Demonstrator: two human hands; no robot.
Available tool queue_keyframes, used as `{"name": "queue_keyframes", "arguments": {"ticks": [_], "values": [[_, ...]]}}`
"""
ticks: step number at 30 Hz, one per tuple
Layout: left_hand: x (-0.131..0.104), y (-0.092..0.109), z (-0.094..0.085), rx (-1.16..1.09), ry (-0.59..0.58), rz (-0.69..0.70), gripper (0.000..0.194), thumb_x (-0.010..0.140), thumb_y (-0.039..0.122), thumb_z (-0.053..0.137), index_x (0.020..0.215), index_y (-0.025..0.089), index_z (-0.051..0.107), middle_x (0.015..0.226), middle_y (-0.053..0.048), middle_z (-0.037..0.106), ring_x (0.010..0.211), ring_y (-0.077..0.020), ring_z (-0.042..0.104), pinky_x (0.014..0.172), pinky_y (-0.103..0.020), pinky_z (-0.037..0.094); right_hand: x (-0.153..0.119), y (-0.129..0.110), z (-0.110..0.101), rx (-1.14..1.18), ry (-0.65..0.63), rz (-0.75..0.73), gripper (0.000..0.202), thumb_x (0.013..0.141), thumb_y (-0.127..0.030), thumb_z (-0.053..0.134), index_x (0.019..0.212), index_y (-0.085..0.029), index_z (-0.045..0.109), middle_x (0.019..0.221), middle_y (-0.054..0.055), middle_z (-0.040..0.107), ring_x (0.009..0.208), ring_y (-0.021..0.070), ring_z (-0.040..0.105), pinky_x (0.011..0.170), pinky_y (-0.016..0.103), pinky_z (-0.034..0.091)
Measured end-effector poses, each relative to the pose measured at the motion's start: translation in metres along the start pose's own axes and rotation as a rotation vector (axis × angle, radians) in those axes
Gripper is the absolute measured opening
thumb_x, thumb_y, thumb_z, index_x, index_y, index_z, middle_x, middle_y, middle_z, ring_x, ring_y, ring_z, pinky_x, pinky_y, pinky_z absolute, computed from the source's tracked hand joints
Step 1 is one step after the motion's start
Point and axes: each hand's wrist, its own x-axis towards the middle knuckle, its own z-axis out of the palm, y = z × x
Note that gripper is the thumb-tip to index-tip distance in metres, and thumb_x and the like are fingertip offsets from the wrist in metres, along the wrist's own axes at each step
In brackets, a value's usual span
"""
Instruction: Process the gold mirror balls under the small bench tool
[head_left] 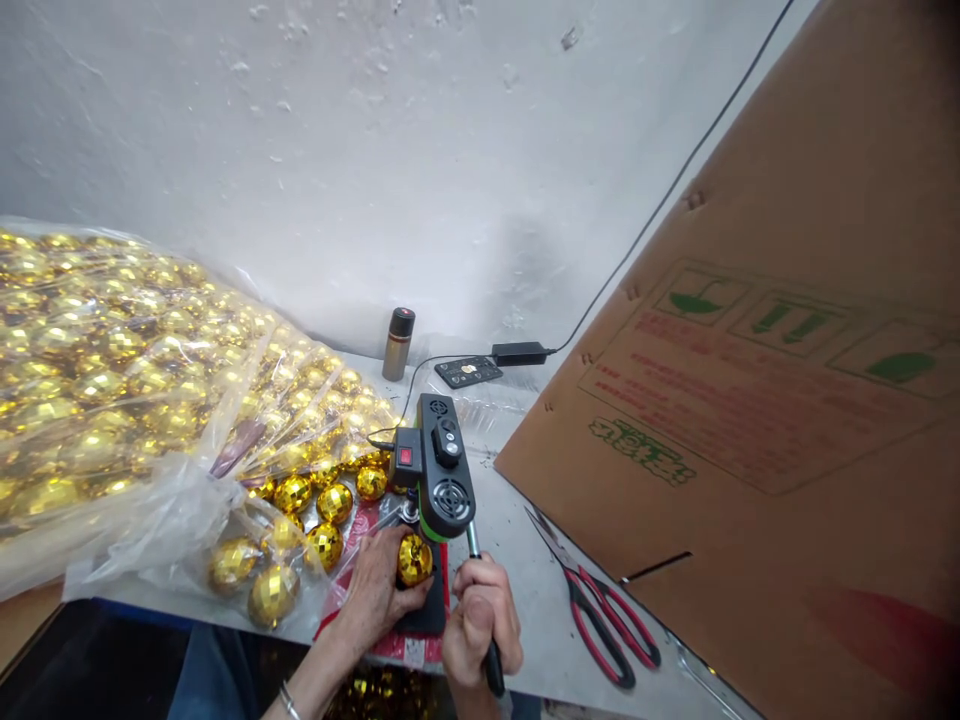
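My left hand (381,582) is closed around a gold mirrored ball (415,560), holding it on the base below the head of a black benchtop press (445,470). The press has a red switch on its side box and round grilles on top. My right hand (481,625) is wrapped round the black grip of the press lever (494,668), just right of the ball. Several loose gold balls (334,503) lie left of the press, beside my left hand. Whatever is under the press head, at the top of the ball, is hidden.
A large clear bag (150,400) full of gold balls fills the left. Red-handled scissors (592,610) lie at right, beside a big cardboard box (750,400). Behind the press are a bottle (397,344), a black phone-like slab (468,373) and a power adapter (519,353) with its cable.
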Motion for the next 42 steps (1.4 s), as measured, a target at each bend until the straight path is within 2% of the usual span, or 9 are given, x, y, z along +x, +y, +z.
{"name": "queue_keyframes", "arguments": {"ticks": [16,21,24,28,31,33,38,40,42], "values": [[0.002,0.003,-0.003,-0.04,-0.049,-0.026,0.049,0.078,0.032,0.072,0.125,0.021,0.067,0.119,-0.014,0.078,0.111,-0.0381,0.071,0.099,-0.057,0.053,-0.01,0.01,-0.002,0.017,-0.021,-0.03,0.037,0.109,-0.016,0.037,0.075,-0.024,0.049,0.068,-0.006,0.057,0.058,0.0116,0.054,0.081,0.032,0.052],[0.003,0.007,-0.005,-0.021,-0.063,-0.04,0.05,0.076,0.034,0.075,0.123,0.02,0.069,0.117,-0.015,0.078,0.109,-0.0391,0.072,0.097,-0.056,0.054,-0.025,0.022,-0.003,-0.022,-0.092,-0.097,0.034,0.11,-0.017,0.037,0.081,-0.023,0.055,0.076,-0.005,0.063,0.067,0.0125,0.06,0.088,0.034,0.053],[0.003,0.008,-0.006,-0.019,-0.058,-0.027,0.048,0.077,0.037,0.076,0.122,0.021,0.069,0.114,-0.014,0.079,0.107,-0.0384,0.072,0.096,-0.056,0.055,-0.029,0.029,-0.004,-0.011,-0.1,-0.144,0.034,0.11,-0.021,0.038,0.08,-0.023,0.054,0.076,-0.004,0.063,0.067,0.0134,0.06,0.082,0.034,0.054],[0.004,0.008,-0.005,-0.016,-0.032,-0.022,0.049,0.078,0.037,0.077,0.123,0.022,0.069,0.116,-0.014,0.079,0.107,-0.0384,0.073,0.096,-0.057,0.056,-0.009,0.017,-0.01,0.017,-0.165,-0.15,0.035,0.11,-0.024,0.042,0.077,-0.023,0.055,0.073,-0.003,0.061,0.063,0.013,0.059,0.065,0.029,0.05],[0.004,0.003,-0.004,0.006,-0.005,-0.025,0.051,0.075,0.034,0.078,0.124,0.021,0.069,0.116,-0.014,0.079,0.108,-0.0394,0.073,0.096,-0.059,0.057,0.025,-0.01,-0.015,0.022,-0.17,-0.014,0.033,0.108,-0.013,0.04,0.08,-0.022,0.053,0.074,-0.003,0.057,0.06,0.0109,0.054,0.055,0.025,0.042],[-0.005,-0.002,-0.002,0.013,0.011,0.0,0.054,0.075,0.032,0.079,0.126,0.02,0.069,0.118,-0.016,0.078,0.11,-0.0396,0.073,0.098,-0.06,0.058,0.049,-0.029,-0.015,0.061,-0.177,0.161,0.032,0.107,-0.012,0.044,0.079,-0.022,0.055,0.071,-0.004,0.054,0.058,0.0106,0.052,0.053,0.024,0.039],[-0.055,-0.014,-0.004,0.05,0.022,0.147,0.073,0.079,0.032,0.082,0.147,0.021,0.057,0.141,-0.021,0.07,0.126,-0.0416,0.069,0.102,-0.057,0.06,0.074,-0.047,-0.009,0.114,-0.127,0.208,0.039,0.108,-0.018,0.048,0.07,-0.022,0.05,0.064,-0.005,0.05,0.056,0.0098,0.049,0.054,0.024,0.038],[-0.069,-0.015,-0.018,0.106,0.082,0.21,0.083,0.082,0.04,0.082,0.156,0.023,0.048,0.15,-0.02,0.064,0.134,-0.042,0.064,0.105,-0.056,0.059,0.066,-0.043,-0.007,0.126,-0.116,0.204,0.038,0.109,-0.018,0.048,0.071,-0.022,0.051,0.066,-0.004,0.051,0.057,0.0101,0.05,0.055,0.024,0.038],[-0.067,-0.016,-0.041,0.183,0.152,0.234,0.066,0.095,0.035,0.067,0.157,0.028,0.048,0.148,-0.015,0.067,0.133,-0.0364,0.066,0.108,-0.052,0.058,0.056,-0.039,-0.007,0.138,-0.115,0.19,0.037,0.108,-0.017,0.047,0.072,-0.022,0.053,0.068,-0.003,0.052,0.059,0.0105,0.051,0.056,0.024,0.039]]}}
